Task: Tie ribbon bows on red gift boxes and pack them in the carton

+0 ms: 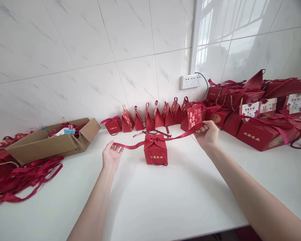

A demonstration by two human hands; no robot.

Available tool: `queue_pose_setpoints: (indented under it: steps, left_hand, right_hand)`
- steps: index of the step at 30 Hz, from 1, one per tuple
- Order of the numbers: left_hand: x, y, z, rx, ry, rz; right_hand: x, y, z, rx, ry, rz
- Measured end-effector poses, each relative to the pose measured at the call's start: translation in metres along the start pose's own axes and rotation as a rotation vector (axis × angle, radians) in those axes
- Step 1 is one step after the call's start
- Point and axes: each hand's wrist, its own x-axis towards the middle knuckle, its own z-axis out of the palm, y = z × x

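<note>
A small red gift box [155, 150] with gold lettering and a cord handle stands upright in the middle of the white table. A red ribbon [132, 147] passes through the top of the box and stretches out to both sides. My left hand [111, 155] pinches one end of it, left of the box. On the other side, my right hand [207, 134] grips the opposite part of the ribbon, raised above the table. A red card with gold lettering [195, 117] shows just behind my right hand.
Several red triangular boxes [149, 120] line the wall. A cardboard carton [47, 147] and a heap of loose ribbons [27, 179] lie at left. Larger red gift boxes [256, 134] are piled at right. A power strip [190, 81] is fixed to the tiled wall.
</note>
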Motion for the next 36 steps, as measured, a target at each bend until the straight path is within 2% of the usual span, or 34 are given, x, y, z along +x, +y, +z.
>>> queue_pose_setpoints:
  steps: [7,13,17,22,24,26,28,33,36]
  left_hand:
    - [0.004,0.009,-0.002,-0.008,0.034,0.075]
    - [0.002,0.021,-0.001,-0.039,0.029,0.159]
    - [0.002,0.024,-0.002,-0.052,0.034,0.176]
    - [0.003,0.023,-0.005,-0.073,0.037,0.163]
    - [0.0,0.024,-0.001,-0.087,0.023,0.159]
    - [-0.005,0.028,0.012,-0.055,-0.055,0.169]
    - [-0.011,0.034,0.037,0.072,-0.216,0.224]
    - [-0.032,0.058,0.12,0.576,-0.632,0.443]
    - [-0.041,0.071,0.151,0.693,-0.759,0.479]
  right_hand:
    - [0.003,-0.012,0.002,0.13,0.089,0.012]
    - [-0.006,-0.022,0.008,0.142,-0.053,-0.019]
    - [-0.012,-0.026,0.012,0.183,-0.052,0.02]
    - [-0.009,-0.022,0.007,0.171,-0.046,0.029]
    - [-0.009,-0.02,0.009,0.138,-0.068,0.018]
    - [-0.01,-0.019,0.021,0.046,-0.12,0.008]
    - [-0.013,-0.021,0.044,-0.103,-0.225,-0.003]
    - [-0.023,-0.035,0.131,-0.567,-0.709,-0.051]
    - [-0.024,-0.045,0.171,-0.776,-0.86,-0.085]
